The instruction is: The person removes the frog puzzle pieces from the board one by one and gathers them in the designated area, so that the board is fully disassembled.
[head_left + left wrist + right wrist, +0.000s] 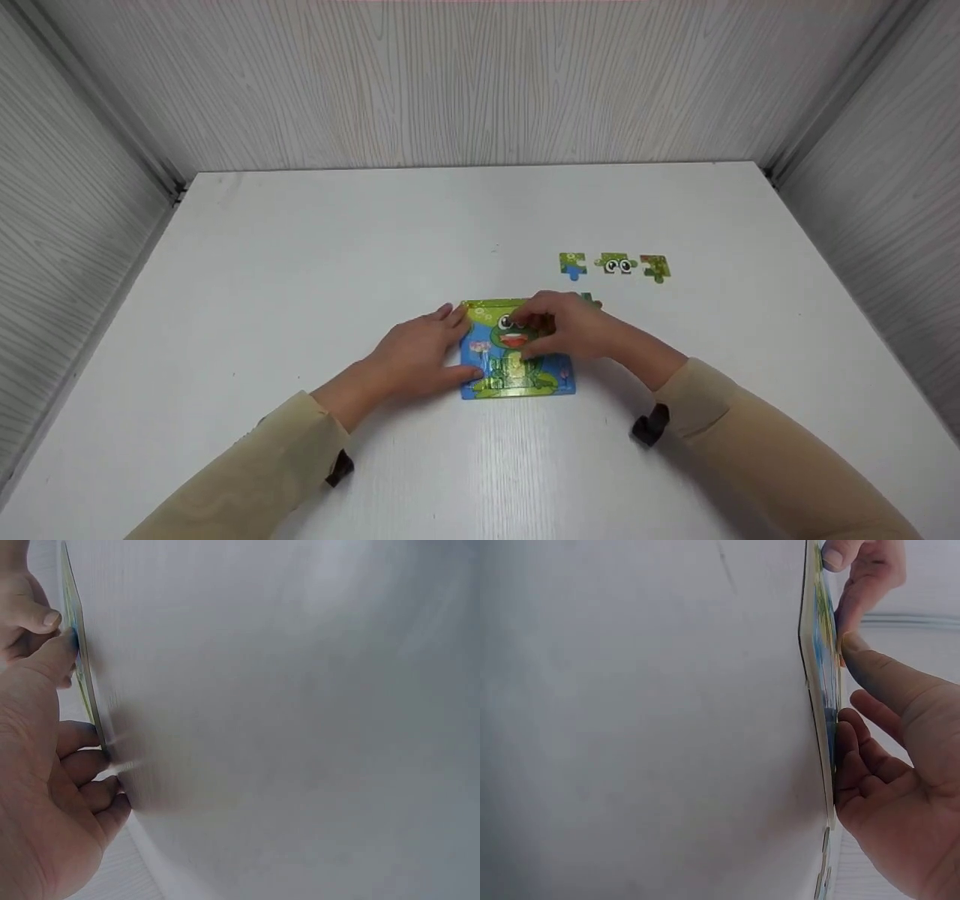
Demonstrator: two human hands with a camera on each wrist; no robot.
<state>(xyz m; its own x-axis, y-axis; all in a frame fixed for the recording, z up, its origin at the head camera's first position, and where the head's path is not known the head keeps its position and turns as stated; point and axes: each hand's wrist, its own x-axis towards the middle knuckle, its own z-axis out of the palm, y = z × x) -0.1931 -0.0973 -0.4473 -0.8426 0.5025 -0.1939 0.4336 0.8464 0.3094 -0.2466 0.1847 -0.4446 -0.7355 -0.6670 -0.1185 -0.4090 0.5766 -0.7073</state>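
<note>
My left hand (424,356) lies with thumb and fingers spread wide: the thumb rests on the near left part of the puzzle board (517,388), and the fingertips touch its far left corner, some reaching down to the table (337,247) just beside it. My right hand (574,326) arches over the board's right half, index finger and thumb bent toward each other with a moderate gap between them, the thumb tip on the printed surface; I cannot tell whether they grip a piece there. My other right fingers are curled under the palm, close against the board's edge.

The board lies flat between my hands, a thin, pale-edged rectangle with a glossy frog picture in green and blue. Just past my right knuckles, a green piece (591,298) shows only in part. Farther beyond lie three flat, knobbed pieces in a row: a green-and-blue one (572,262), one with two round eyes (617,264), and a green-and-brown one (655,266). Under my fingers the table is white and smooth; far beyond them stands a panel (487,82) with grey wood grain.
</note>
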